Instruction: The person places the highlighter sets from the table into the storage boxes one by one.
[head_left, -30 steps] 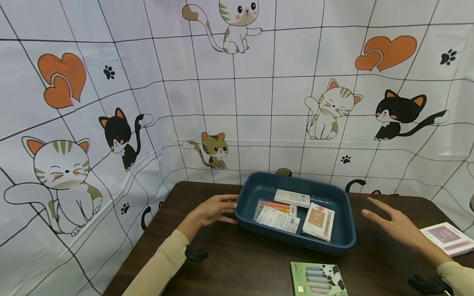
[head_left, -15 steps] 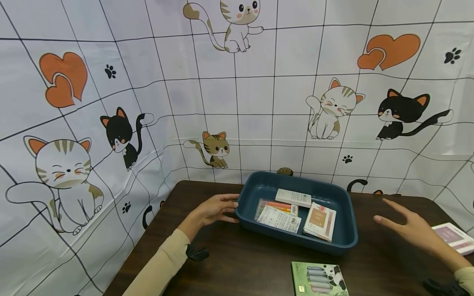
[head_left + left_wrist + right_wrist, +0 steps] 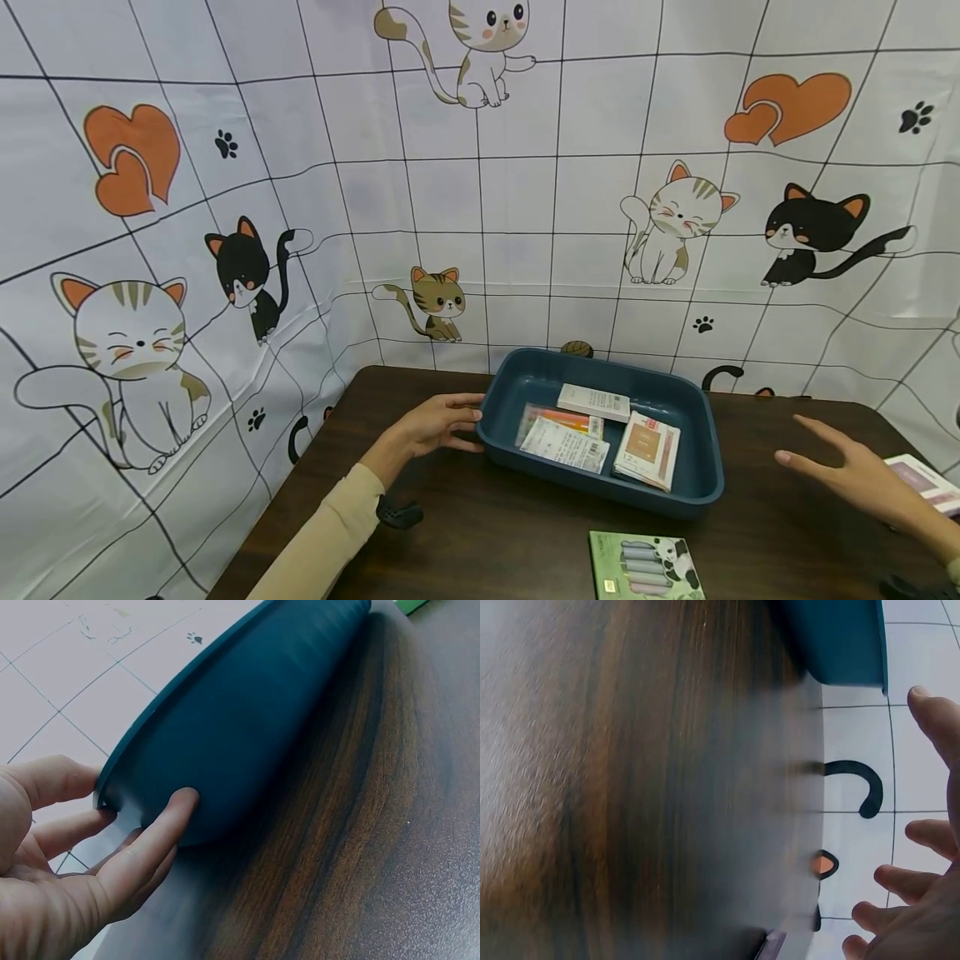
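Observation:
A dark blue plastic bin (image 3: 600, 487) sits on the brown table. Inside lie a slim white box (image 3: 594, 402), a white printed packet (image 3: 564, 442), an orange-and-clear packet (image 3: 573, 419) and a white-and-tan packet (image 3: 648, 450). My left hand (image 3: 435, 427) touches the bin's left end; in the left wrist view its fingertips (image 3: 184, 799) rest on the outer wall and by the rim, extended. To the right of the bin, my right hand (image 3: 862, 477) hovers above the table with fingers spread, holding nothing. Partly behind it is a white-and-purple box (image 3: 926, 483).
A green box of pastel pens (image 3: 647, 565) with a panda print lies in front of the bin, near the lower frame edge. Behind the table (image 3: 480, 533) hangs a white gridded sheet (image 3: 510, 200) printed with cats and hearts.
My right hand has moved right, away from the bin, now covering more of the white-and-purple box. The left hand and the bin have stayed in place.

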A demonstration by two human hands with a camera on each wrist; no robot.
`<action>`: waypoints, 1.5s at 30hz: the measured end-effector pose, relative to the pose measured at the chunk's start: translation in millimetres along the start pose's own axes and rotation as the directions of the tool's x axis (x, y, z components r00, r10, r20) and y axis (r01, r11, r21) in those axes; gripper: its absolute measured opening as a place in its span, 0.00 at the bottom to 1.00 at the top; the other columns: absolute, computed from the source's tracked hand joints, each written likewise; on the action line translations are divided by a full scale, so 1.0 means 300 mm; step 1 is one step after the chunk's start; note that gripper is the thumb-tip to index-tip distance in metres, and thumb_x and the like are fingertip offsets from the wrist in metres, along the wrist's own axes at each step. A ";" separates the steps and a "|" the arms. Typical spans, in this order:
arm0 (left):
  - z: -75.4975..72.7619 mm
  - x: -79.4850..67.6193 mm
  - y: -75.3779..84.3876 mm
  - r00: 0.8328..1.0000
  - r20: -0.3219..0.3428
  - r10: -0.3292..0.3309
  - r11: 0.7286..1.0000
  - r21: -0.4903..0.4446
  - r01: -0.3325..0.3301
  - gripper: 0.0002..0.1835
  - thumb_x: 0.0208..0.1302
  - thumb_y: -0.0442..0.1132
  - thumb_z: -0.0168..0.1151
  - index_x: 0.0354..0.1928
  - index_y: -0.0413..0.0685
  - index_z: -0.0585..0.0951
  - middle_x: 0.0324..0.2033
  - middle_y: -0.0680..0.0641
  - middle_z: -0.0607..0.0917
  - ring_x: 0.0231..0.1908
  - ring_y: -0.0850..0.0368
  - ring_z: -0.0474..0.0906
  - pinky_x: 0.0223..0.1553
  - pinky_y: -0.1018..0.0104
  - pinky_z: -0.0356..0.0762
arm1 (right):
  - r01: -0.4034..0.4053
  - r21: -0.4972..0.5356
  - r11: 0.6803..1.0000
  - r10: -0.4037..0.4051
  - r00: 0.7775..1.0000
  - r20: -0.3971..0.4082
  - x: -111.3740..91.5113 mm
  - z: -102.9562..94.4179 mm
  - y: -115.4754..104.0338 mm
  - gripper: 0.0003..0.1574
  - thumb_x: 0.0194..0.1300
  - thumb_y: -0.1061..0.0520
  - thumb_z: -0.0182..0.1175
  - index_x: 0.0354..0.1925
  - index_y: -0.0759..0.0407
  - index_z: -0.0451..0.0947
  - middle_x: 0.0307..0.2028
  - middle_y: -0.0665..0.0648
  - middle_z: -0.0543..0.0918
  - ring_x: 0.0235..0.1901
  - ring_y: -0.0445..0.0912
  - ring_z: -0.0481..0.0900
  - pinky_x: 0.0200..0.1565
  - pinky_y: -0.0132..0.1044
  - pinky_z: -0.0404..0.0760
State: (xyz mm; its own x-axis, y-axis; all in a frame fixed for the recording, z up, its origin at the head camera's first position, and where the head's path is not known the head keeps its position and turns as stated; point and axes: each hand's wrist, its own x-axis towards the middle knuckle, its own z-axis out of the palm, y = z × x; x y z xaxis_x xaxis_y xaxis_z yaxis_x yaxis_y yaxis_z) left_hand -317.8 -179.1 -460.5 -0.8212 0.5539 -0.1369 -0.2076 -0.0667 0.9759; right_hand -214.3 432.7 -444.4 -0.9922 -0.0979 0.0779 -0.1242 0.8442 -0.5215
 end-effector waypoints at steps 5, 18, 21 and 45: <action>0.001 -0.005 0.003 1.000 -0.004 -0.005 1.000 0.001 0.005 0.32 0.74 0.34 0.61 0.76 0.37 0.64 0.65 0.29 0.73 0.60 0.35 0.76 0.50 0.40 0.81 | 0.019 -0.026 0.999 -0.019 1.000 0.001 -0.008 0.004 0.024 0.56 0.74 0.39 0.60 0.78 0.71 0.46 0.70 0.85 0.51 0.61 0.87 0.52 0.47 0.82 0.62; 0.011 0.000 0.006 1.000 -0.006 0.001 1.000 0.021 -0.001 0.30 0.76 0.33 0.58 0.76 0.37 0.64 0.65 0.29 0.73 0.60 0.35 0.76 0.50 0.40 0.82 | 0.046 -0.030 0.999 -0.047 0.998 -0.038 -0.048 0.006 0.103 0.55 0.73 0.42 0.61 0.76 0.76 0.48 0.69 0.87 0.50 0.64 0.87 0.46 0.50 0.83 0.56; 0.012 0.001 0.010 1.000 -0.007 0.002 1.000 0.016 -0.002 0.31 0.75 0.34 0.60 0.76 0.38 0.64 0.65 0.30 0.73 0.60 0.36 0.77 0.50 0.40 0.82 | 0.013 -0.071 0.997 -0.016 0.999 -0.043 -0.049 -0.001 0.117 0.55 0.73 0.40 0.61 0.74 0.78 0.50 0.68 0.88 0.49 0.63 0.88 0.47 0.49 0.83 0.57; 0.016 0.000 0.017 1.000 -0.004 -0.001 1.000 0.013 0.001 0.32 0.74 0.33 0.61 0.76 0.38 0.64 0.66 0.31 0.73 0.60 0.37 0.77 0.51 0.40 0.82 | 0.008 -0.164 0.987 -0.033 0.988 -0.150 -0.087 -0.021 0.219 0.54 0.68 0.40 0.66 0.66 0.84 0.58 0.60 0.95 0.52 0.49 0.87 0.61 0.37 0.76 0.69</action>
State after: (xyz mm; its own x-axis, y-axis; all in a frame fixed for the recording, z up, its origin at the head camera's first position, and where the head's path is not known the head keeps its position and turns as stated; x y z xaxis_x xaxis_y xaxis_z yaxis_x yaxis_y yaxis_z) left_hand -316.2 -175.6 -454.7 -0.8229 0.5511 -0.1384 -0.2013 -0.0550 0.9780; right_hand -196.4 494.1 -475.4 -0.9742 -0.0453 0.2211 -0.1277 0.9182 -0.3749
